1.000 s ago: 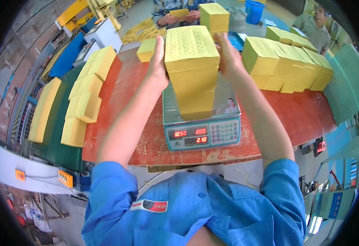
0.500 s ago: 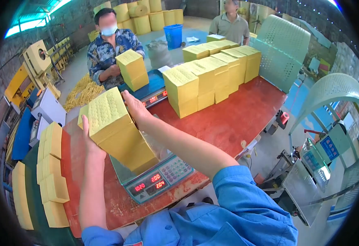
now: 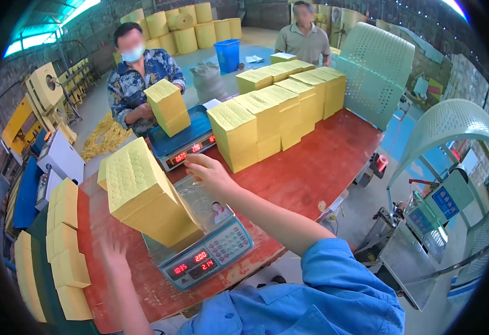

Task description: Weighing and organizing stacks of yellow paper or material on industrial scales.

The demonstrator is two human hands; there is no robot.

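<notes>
A tall stack of yellow paper (image 3: 155, 201) with embossed round marks on top stands on the pan of a teal electronic scale (image 3: 208, 259) with red lit digits. Another yellow block shows partly behind its left side. My left hand (image 3: 115, 257) is below and left of the stack, off it, blurred, with its fingers stretched out. To the right of the stack, above the scale pan, my right hand (image 3: 210, 172) is apart from the paper, its fingers loosely bent and holding nothing.
A person in camouflage (image 3: 144, 78) holds a yellow stack (image 3: 169, 106) on a second scale (image 3: 191, 148) across the red table (image 3: 334, 151). Several yellow stacks (image 3: 278, 114) stand in rows on it. More yellow blocks (image 3: 65, 240) line the left edge. Another person (image 3: 303, 42) stands behind.
Both hands have let go of the yellow paper stack, which now rests on the scale. My left hand moved down toward me; my right hand moved away to the right. The scale's digits changed.
</notes>
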